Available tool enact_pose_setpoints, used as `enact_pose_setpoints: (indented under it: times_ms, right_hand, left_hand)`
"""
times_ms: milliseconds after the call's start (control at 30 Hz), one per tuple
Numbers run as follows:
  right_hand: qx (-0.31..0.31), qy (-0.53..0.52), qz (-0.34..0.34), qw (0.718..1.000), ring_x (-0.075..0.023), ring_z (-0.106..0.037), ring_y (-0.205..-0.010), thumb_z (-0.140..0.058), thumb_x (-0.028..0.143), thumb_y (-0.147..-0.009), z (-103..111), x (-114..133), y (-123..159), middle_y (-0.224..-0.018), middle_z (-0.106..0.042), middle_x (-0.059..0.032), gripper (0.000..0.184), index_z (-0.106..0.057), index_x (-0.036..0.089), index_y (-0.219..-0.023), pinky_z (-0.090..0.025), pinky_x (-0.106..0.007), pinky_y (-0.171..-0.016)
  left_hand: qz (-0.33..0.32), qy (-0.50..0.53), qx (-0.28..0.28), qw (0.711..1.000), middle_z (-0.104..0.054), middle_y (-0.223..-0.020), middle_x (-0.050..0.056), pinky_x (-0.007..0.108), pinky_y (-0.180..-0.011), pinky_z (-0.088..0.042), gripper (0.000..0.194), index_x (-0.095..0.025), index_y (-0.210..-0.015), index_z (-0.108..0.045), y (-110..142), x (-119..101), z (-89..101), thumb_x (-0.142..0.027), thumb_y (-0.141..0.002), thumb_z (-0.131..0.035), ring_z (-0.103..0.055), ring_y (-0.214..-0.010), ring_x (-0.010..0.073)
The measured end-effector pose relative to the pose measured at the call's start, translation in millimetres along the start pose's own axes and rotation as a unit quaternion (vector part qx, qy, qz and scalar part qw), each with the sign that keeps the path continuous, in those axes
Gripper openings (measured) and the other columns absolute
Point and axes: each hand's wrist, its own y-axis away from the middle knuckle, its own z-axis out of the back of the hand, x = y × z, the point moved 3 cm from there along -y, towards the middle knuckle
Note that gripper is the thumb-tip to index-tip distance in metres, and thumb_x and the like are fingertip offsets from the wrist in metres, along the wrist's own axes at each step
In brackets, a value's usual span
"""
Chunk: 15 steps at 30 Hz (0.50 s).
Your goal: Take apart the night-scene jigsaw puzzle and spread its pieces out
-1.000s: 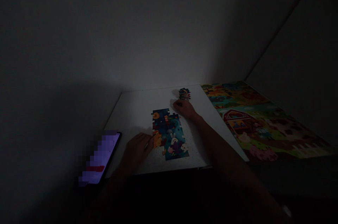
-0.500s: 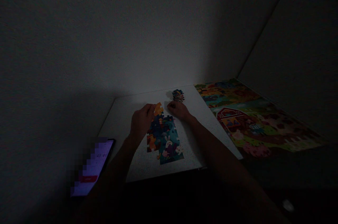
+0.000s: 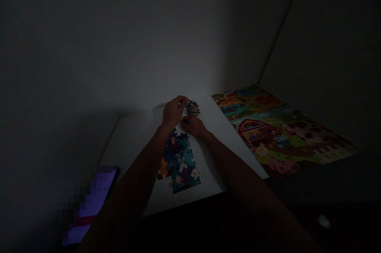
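Note:
My left hand (image 3: 173,112) reaches to the small stack of puzzle pieces (image 3: 193,109), its thumb and fingers pinched on a piece at the top left edge. Just below the stack, my right hand (image 3: 194,126) is curled closed, knuckles up; whatever its fingers hold, if anything, is hidden. Nearer to me lies a partly joined jigsaw puzzle (image 3: 187,161) in dark blue and teal, with a white rabbit and an orange animal. My left hand and forearm cover its upper left part.
The white board (image 3: 238,153) lies under the puzzle. Colourful farm and animal pictures (image 3: 276,138) lie along its right side. A lit phone (image 3: 97,195) is at the lower left, partly pixelated. Pale walls (image 3: 149,46) rise behind; the light is dim.
My left hand has moved from the orange piece at the puzzle's top edge up and right to the stack. My right hand stays curled below the stack. The view has shifted slightly.

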Motion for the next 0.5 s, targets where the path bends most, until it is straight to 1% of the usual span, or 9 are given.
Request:
enact_pose_setpoints:
  times_ms: [133, 233, 300, 433, 500]
  right_hand:
    - [0.005, -0.004, 0.001, 1.0, -0.0213, -0.069, -0.089, -0.049, 0.039, -0.094, 0, 0, -1, -0.103, -0.076, -0.0065, 0.03, -0.073, 0.023, -0.103, -0.045, -0.026, -0.069]
    - [0.01, -0.001, 0.002, 1.0, -0.0225, -0.07, -0.091, -0.048, 0.039, -0.095, 1, 0, -1, -0.103, -0.077, -0.0084, 0.032, -0.074, 0.022, -0.105, -0.045, -0.025, -0.069]
    - [0.012, 0.001, 0.005, 1.0, -0.0244, -0.071, -0.093, -0.048, 0.038, -0.096, 1, 1, -1, -0.104, -0.076, -0.0112, 0.034, -0.074, 0.019, -0.107, -0.046, -0.026, -0.069]
    - [0.006, -0.008, 0.007, 1.0, -0.028, -0.071, -0.093, -0.048, 0.039, -0.095, 1, -1, -1, -0.104, -0.076, -0.0147, 0.037, -0.073, 0.016, -0.109, -0.047, -0.028, -0.068]
    - [0.008, -0.006, 0.001, 1.0, -0.0282, -0.072, -0.092, -0.049, 0.04, -0.095, 0, -2, -2, -0.102, -0.076, -0.0148, 0.036, -0.073, 0.015, -0.107, -0.046, -0.028, -0.068]
  left_hand:
    - [0.007, 0.01, -0.009, 1.0, -0.076, -0.102, 0.003, 0.029, -0.08, -0.049, 0.021, -0.024, -0.103, -0.071, -11, 6, -22.7, -0.035, -0.097, -0.053, -0.069, -0.086, 0.0189]
    - [0.012, 0.015, 0.007, 1.0, -0.075, -0.107, 0.003, 0.031, -0.088, -0.049, 0.021, -0.025, -0.105, -0.072, -14, 13, -38.8, -0.033, -0.097, -0.054, -0.067, -0.096, 0.0207]
    - [0.014, 0.015, 0.022, 1.0, -0.075, -0.107, 0.003, 0.033, -0.093, -0.048, 0.02, -0.026, -0.103, -0.074, -13, 18, -46.7, -0.032, -0.095, -0.056, -0.067, -0.099, 0.0218]
    - [0.029, 0.01, 0.031, 0.999, -0.072, -0.103, 0.007, 0.039, -0.103, -0.041, 0.016, -0.025, -0.096, -0.077, -10, 27, -51.2, -0.031, -0.091, -0.063, -0.062, -0.108, 0.0267]
    - [0.043, 0.018, 0.03, 0.998, -0.07, -0.099, 0.008, 0.04, -0.104, -0.04, 0.016, -0.024, -0.095, -0.078, -9, 30, -50.0, -0.032, -0.088, -0.066, -0.06, -0.107, 0.0278]
